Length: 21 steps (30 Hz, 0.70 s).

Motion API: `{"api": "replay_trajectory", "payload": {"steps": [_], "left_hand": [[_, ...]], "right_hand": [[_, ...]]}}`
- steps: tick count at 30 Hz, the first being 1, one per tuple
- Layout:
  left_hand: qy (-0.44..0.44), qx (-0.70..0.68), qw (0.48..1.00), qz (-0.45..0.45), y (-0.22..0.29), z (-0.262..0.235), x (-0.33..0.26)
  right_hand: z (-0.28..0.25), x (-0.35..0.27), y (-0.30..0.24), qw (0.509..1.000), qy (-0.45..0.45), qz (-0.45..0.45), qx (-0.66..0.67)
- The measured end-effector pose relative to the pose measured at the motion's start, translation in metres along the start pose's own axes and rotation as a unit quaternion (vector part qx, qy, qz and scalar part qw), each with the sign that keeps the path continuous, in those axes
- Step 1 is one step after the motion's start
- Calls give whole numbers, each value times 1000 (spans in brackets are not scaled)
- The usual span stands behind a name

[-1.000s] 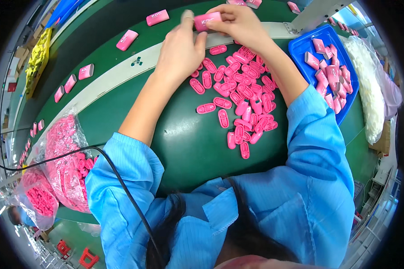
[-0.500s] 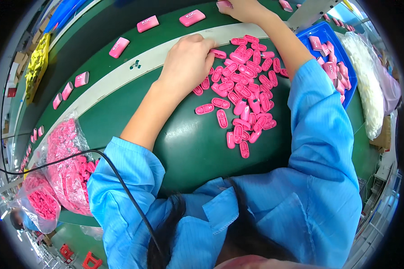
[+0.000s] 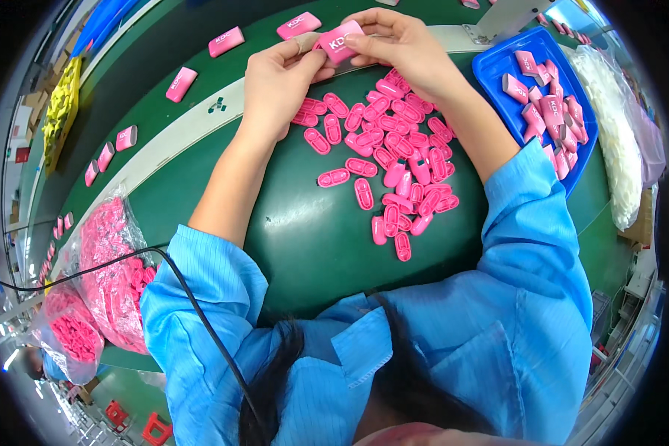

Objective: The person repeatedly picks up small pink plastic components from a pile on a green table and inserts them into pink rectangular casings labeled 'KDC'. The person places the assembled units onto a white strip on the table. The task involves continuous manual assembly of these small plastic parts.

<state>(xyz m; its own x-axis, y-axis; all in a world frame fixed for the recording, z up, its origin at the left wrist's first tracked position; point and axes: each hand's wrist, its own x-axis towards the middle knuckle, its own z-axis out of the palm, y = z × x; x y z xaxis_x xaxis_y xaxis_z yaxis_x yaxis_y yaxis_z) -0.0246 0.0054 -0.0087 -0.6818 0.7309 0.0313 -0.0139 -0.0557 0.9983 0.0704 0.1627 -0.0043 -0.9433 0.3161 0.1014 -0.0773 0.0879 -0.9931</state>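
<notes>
Pink casing (image 3: 341,44) sits at twelve o'clock, clamped in the right hand (image 3: 401,50), which has come back from the top edge to meet the left hand (image 3: 284,73); both now work on one piece. The left pinches what looks like an end cap (image 3: 320,46), mostly hidden. Toward one o'clock, another casing (image 3: 470,4) is cut off.

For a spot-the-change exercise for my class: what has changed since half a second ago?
The right hand has drawn back toward the wearer with a pink printed shell, now held close to the left hand, which has moved left. The loose shells on the green belt have shifted left. The heap of oval pink pieces and blue tray stayed put.
</notes>
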Motion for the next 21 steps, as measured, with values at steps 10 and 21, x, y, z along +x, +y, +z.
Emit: {"api": "replay_trajectory", "payload": {"steps": [10, 21], "left_hand": [[-9, -187, 980, -72, 2, -14, 6], [8, 3, 999, 49, 3, -2, -2]], "right_hand": [[-7, -1, 2, 989, -13, 23, 148], [2, -3, 11, 998, -1, -9, 69]]}}
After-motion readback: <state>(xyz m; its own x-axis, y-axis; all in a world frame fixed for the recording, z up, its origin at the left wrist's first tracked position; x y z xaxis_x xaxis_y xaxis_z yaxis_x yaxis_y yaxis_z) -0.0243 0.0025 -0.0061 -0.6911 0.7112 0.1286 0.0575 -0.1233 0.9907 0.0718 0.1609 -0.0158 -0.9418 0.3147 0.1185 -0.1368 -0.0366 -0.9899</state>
